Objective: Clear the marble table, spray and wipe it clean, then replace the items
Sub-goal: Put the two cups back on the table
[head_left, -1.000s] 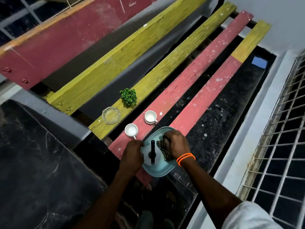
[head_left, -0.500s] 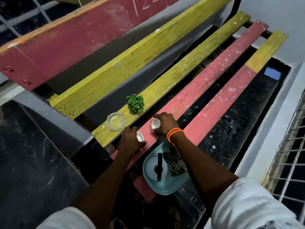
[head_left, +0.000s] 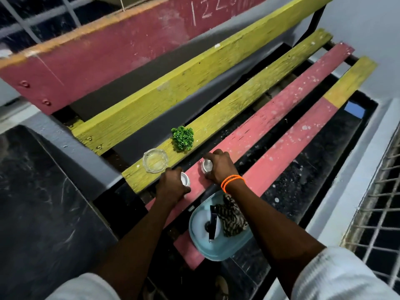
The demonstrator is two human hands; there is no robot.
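Two small white cups stand on a pink slat of the bench (head_left: 270, 124). My left hand (head_left: 173, 185) is closed around the nearer white cup (head_left: 185, 178). My right hand (head_left: 220, 166), with orange bands at the wrist, grips the farther white cup (head_left: 206, 165). A light blue tray (head_left: 218, 250) rests on the bench end below my right forearm; it holds a white spray bottle with a black nozzle (head_left: 211, 224) and a striped cloth (head_left: 232, 217). A clear glass ashtray (head_left: 154, 160) and a small green plant (head_left: 183, 137) sit on the yellow slat. The dark marble table (head_left: 43, 213) lies at the left.
The bench has yellow and pink slats with gaps and a pink-and-yellow backrest (head_left: 108, 55). A dark speckled floor (head_left: 303, 180) runs under it. A white ledge and metal window grille (head_left: 381, 202) stand at the right. A blue patch (head_left: 355, 110) lies at the far corner.
Both hands left the tray and cloth and reached forward to the two cups, closing around them. The camera moved closer to the bench.
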